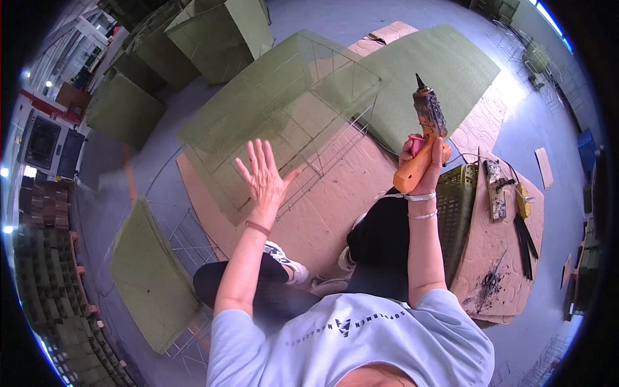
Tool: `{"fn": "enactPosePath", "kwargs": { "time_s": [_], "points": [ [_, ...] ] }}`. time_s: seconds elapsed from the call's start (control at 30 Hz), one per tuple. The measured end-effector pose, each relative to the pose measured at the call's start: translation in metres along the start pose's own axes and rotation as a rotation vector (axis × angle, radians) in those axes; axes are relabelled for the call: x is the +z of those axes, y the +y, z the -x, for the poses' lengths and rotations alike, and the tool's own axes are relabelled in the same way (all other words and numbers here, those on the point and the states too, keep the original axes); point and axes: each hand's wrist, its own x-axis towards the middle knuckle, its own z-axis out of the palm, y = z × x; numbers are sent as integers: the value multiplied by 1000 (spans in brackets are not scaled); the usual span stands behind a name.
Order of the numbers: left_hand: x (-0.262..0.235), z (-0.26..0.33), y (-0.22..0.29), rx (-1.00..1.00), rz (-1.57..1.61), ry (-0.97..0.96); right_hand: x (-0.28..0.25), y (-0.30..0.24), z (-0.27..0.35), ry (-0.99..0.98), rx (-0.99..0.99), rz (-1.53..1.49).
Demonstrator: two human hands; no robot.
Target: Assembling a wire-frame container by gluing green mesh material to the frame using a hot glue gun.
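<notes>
My left hand [263, 180] is raised with its fingers spread, and nothing is in it. In my right hand [433, 177] is an orange glue gun [412, 171], held nozzle up. Dark residue cakes its front part, and the tip is black. Beyond my hands stands a box-like wire frame partly covered in see-through green mesh [251, 106], resting on flattened cardboard [335, 193]. My left hand overlaps its near side in the view; whether it touches the mesh I cannot tell. A green sheet [432, 77] lies behind the glue gun.
Right of my legs, a green plastic crate [459, 213] stands beside a cardboard-topped surface [493, 258] holding scissors [492, 278], dark sticks [525, 248] and a yellow tool [523, 201]. Green mesh boxes [213, 42] stand far left. Another mesh-covered frame [151, 274] lies near left.
</notes>
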Motion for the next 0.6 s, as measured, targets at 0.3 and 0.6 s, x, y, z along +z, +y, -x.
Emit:
{"fn": "enactPosePath", "kwargs": {
  "time_s": [0.3,0.6],
  "points": [
    [40,-49,26,109,41,-8,-2,4,0,11,70,-24],
    [54,-73,67,94,192,125,1,0,7,38,79,-66]
  ]
}}
